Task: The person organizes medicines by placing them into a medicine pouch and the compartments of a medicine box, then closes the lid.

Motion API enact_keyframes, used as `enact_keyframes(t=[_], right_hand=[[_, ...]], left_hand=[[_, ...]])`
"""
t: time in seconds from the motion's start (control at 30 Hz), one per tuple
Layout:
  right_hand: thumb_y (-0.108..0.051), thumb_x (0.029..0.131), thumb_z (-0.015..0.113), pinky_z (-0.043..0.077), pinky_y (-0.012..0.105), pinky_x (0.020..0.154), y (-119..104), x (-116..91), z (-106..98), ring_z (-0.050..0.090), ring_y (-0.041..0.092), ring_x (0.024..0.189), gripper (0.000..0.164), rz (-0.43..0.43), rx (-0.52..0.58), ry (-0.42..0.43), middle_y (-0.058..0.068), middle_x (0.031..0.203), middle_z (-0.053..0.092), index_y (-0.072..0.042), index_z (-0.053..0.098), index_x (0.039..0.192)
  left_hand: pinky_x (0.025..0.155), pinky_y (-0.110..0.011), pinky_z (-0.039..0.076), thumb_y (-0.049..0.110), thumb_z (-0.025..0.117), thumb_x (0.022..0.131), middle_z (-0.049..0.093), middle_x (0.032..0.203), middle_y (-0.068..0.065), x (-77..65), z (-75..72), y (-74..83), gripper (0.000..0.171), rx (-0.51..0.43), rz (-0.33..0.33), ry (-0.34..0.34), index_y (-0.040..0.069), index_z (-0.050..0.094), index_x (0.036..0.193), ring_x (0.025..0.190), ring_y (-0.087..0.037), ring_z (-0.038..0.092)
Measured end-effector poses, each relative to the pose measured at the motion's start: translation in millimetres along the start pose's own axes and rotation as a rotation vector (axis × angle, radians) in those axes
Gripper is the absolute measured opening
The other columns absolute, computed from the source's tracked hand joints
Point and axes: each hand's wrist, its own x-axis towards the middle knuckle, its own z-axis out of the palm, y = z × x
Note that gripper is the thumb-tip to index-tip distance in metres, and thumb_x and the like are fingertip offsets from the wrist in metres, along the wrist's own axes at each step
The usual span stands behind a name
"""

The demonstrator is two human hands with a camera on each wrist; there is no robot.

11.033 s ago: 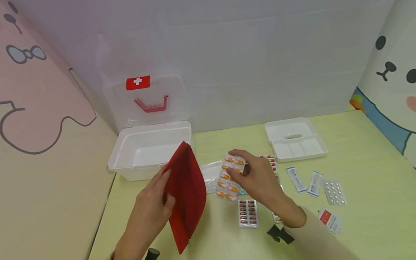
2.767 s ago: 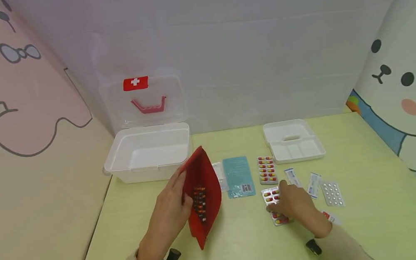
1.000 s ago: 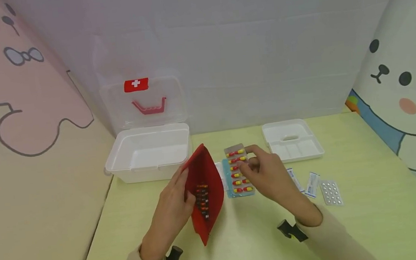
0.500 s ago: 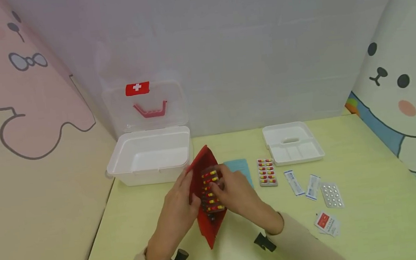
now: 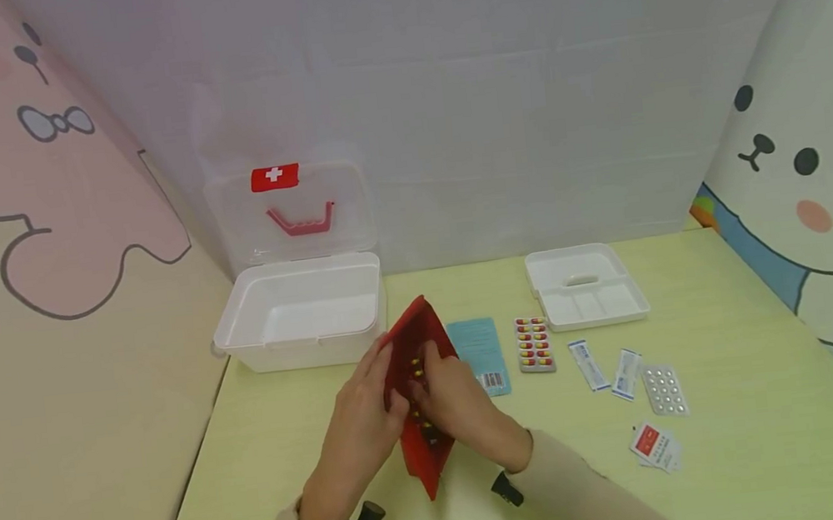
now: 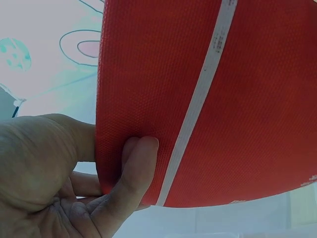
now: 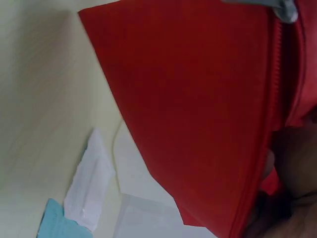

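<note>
My left hand [image 5: 364,416] grips the near-left side of a red zip pouch [image 5: 423,469], which is tilted up with its mouth open. In the left wrist view the thumb presses the pouch [image 6: 143,64] near a pale strip. My right hand [image 5: 464,402] reaches into the mouth, its fingers on a red-and-yellow capsule blister pack [image 5: 418,369] that is mostly hidden inside. In the right wrist view the zip edge of the pouch [image 7: 193,94] runs beside the fingers, whose tips are hidden. A teal packet [image 5: 482,354] lies just behind the pouch.
An open white first-aid box [image 5: 305,350] stands back left. At right are a divided white tray [image 5: 594,310], another capsule blister pack [image 5: 534,345], two small white sachets [image 5: 588,365], a round-pill blister pack [image 5: 665,389] and red-and-white packets [image 5: 656,446].
Over these seconds orange and dark capsule packs left the table; dark capsules appeared in the pouch. The right hand picked up a red-and-yellow capsule blister pack and lowered it into the pouch.
</note>
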Motion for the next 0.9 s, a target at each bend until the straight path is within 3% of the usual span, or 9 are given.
enact_keyframes(t=[0.2, 0.3, 0.53, 0.67, 0.8, 0.9], right_hand=[[-0.022, 0.085, 0.064, 0.052, 0.022, 0.054, 2.4, -2.0, 7.1, 0.058, 0.011, 0.063, 0.044, -0.020, 0.032, -0.071, 0.005, 0.081, 0.061, -0.001, 0.040, 0.115], [-0.023, 0.085, 0.065, 0.051, 0.021, 0.053, 2.2, -2.2, 5.9, 0.057, 0.009, 0.062, 0.046, -0.013, 0.030, -0.094, 0.004, 0.081, 0.061, -0.002, 0.040, 0.117], [-0.027, 0.085, 0.064, 0.050, 0.020, 0.054, -3.0, 0.3, -4.3, 0.056, 0.009, 0.064, 0.040, -0.045, 0.030, -0.090, 0.003, 0.082, 0.061, -0.005, 0.046, 0.114], [-0.029, 0.086, 0.062, 0.045, 0.020, 0.047, -7.2, 0.8, -19.7, 0.049, 0.007, 0.055, 0.030, -0.062, 0.023, -0.102, -0.003, 0.072, 0.057, -0.010, 0.053, 0.107], [-0.030, 0.086, 0.062, 0.043, 0.022, 0.045, -7.8, 3.5, -39.7, 0.046, 0.004, 0.054, 0.025, -0.091, 0.042, -0.003, -0.010, 0.066, 0.052, -0.013, 0.057, 0.103], [-0.031, 0.085, 0.062, 0.045, 0.024, 0.049, -2.9, 7.0, -52.4, 0.050, 0.002, 0.060, 0.027, -0.100, 0.068, 0.110, -0.010, 0.076, 0.057, -0.014, 0.058, 0.106]], left_hand=[[0.072, -0.033, 0.052, -0.004, 0.062, 0.074, 0.042, 0.137, -0.013, -0.2, 0.1, -0.6, 0.057, 0.003, -0.009, 0.009, -0.002, 0.047, 0.129, 0.101, -0.023, 0.053], [0.075, -0.036, 0.052, -0.002, 0.062, 0.074, 0.043, 0.136, -0.015, -0.2, -0.5, -2.1, 0.056, 0.012, -0.012, 0.022, -0.003, 0.047, 0.128, 0.103, -0.025, 0.053], [0.079, -0.037, 0.051, -0.002, 0.063, 0.074, 0.044, 0.136, -0.014, -0.6, -3.2, -4.3, 0.057, 0.015, -0.022, 0.021, -0.002, 0.047, 0.129, 0.103, -0.025, 0.053], [0.079, -0.036, 0.051, -0.003, 0.063, 0.074, 0.045, 0.135, -0.013, -0.6, -6.1, -6.6, 0.057, 0.017, -0.027, 0.029, -0.001, 0.047, 0.129, 0.102, -0.024, 0.054], [0.075, -0.035, 0.052, -0.004, 0.063, 0.073, 0.044, 0.135, -0.012, -1.8, -10.3, -11.4, 0.059, 0.016, -0.043, 0.035, -0.002, 0.046, 0.129, 0.101, -0.023, 0.054], [0.075, -0.037, 0.053, -0.003, 0.063, 0.074, 0.043, 0.136, -0.012, -3.2, -12.9, -17.0, 0.059, 0.022, -0.064, 0.037, -0.002, 0.045, 0.130, 0.103, -0.025, 0.053]])
